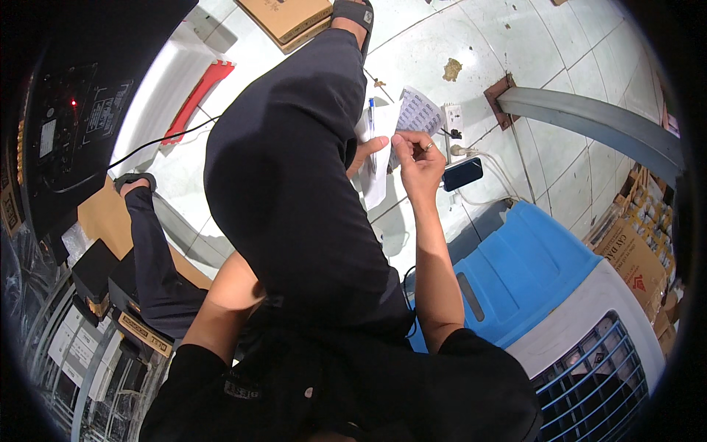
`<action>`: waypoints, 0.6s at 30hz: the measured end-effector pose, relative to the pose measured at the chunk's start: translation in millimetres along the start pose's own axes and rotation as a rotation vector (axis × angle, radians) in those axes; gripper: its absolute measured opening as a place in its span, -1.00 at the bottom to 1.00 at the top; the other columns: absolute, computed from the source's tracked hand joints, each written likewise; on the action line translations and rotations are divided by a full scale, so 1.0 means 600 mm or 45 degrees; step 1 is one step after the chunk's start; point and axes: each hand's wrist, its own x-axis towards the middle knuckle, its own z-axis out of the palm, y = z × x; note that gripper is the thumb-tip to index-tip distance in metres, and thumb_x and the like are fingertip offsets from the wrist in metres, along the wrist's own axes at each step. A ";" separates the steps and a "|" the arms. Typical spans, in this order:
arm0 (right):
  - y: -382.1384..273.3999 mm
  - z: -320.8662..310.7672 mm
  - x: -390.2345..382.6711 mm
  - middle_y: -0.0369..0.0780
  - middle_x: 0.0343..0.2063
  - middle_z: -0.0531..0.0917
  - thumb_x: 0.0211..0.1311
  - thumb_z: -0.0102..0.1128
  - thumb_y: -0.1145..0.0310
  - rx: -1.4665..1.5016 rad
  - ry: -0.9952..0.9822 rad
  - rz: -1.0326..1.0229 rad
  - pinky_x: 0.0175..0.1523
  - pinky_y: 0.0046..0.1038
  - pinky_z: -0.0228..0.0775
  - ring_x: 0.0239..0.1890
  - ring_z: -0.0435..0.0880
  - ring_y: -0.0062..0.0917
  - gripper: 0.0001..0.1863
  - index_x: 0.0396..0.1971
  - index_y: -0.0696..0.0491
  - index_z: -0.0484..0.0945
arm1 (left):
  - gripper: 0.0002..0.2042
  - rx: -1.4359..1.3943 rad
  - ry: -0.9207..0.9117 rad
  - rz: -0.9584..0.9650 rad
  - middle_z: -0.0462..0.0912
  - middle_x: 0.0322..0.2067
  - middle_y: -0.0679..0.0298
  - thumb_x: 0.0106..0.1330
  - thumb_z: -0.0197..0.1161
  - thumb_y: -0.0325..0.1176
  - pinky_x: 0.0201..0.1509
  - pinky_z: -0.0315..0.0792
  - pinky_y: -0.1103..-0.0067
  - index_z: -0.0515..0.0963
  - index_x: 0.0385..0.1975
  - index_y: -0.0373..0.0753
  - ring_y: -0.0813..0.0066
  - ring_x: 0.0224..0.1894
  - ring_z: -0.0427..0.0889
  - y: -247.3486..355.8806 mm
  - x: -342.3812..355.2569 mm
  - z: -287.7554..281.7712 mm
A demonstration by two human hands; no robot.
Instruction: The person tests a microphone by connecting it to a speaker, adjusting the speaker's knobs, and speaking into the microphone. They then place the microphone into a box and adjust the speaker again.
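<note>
My left hand (368, 153) shows beyond my raised knee, its thumb pressed on a folded white paper (377, 190); the other fingers are hidden by my leg and the paper. A blue-and-clear pen (372, 114) lies lengthwise along this paper, passing by the thumb. My right hand (420, 163), with a ring on one finger, is closed in a pinch at the paper's right edge. What sits between its fingertips is too small to make out. Just beyond it is a curled sheet of printed labels (421, 114).
A phone (462, 174) lies by a white power strip (454, 125) with cables. On the right stand a blue-and-grey pet carrier (523, 265), a metal leg (589, 110) and cartons (633, 258). A cardboard box (287, 22) is at the top; a black device (74, 132) stands left.
</note>
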 end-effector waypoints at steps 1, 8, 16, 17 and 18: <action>-0.001 -0.002 0.000 -0.30 -0.32 0.71 0.35 0.41 0.44 0.006 -0.026 0.080 -0.21 -0.66 0.43 -0.35 0.61 -0.74 -0.85 -0.18 0.18 0.70 | -0.36 0.015 -0.006 -0.026 0.61 0.05 0.22 0.21 0.54 -0.30 0.28 0.38 0.42 0.42 0.27 -0.26 0.42 0.12 0.56 0.003 -0.001 -0.003; 0.008 -0.017 0.008 -0.32 -0.34 0.70 0.43 0.31 0.38 0.259 -0.074 0.299 -0.21 -0.59 0.42 -0.34 0.63 -0.69 -0.87 -0.21 0.14 0.63 | -0.48 0.101 0.073 0.028 0.65 0.01 0.20 0.30 0.47 -0.26 0.22 0.47 0.40 0.49 0.21 -0.27 0.39 0.11 0.61 0.008 0.001 -0.003; 0.013 -0.132 0.005 -0.28 -0.10 0.68 0.30 0.39 0.36 -0.003 -0.097 0.000 0.32 -0.35 0.28 0.13 0.54 -0.52 -0.88 -0.27 0.07 0.67 | -0.51 0.156 0.088 0.016 0.66 0.02 0.16 0.32 0.45 -0.26 0.20 0.49 0.40 0.50 0.20 -0.28 0.36 0.10 0.63 -0.003 0.028 -0.015; 0.022 -0.147 0.006 -0.29 -0.11 0.67 0.25 0.42 0.37 0.094 -0.191 0.090 0.35 -0.36 0.22 0.08 0.54 -0.51 -0.88 -0.28 0.05 0.68 | -0.51 0.168 0.088 0.005 0.66 0.02 0.16 0.32 0.45 -0.26 0.20 0.49 0.40 0.50 0.20 -0.28 0.36 0.10 0.63 -0.004 0.029 -0.018; 0.031 -0.161 0.010 -0.29 -0.13 0.67 0.20 0.45 0.38 0.183 -0.282 0.186 0.37 -0.37 0.16 0.03 0.53 -0.51 -0.87 -0.28 0.03 0.69 | -0.51 0.177 0.088 -0.002 0.66 0.02 0.16 0.32 0.45 -0.26 0.20 0.49 0.40 0.51 0.20 -0.28 0.35 0.10 0.63 -0.004 0.032 -0.021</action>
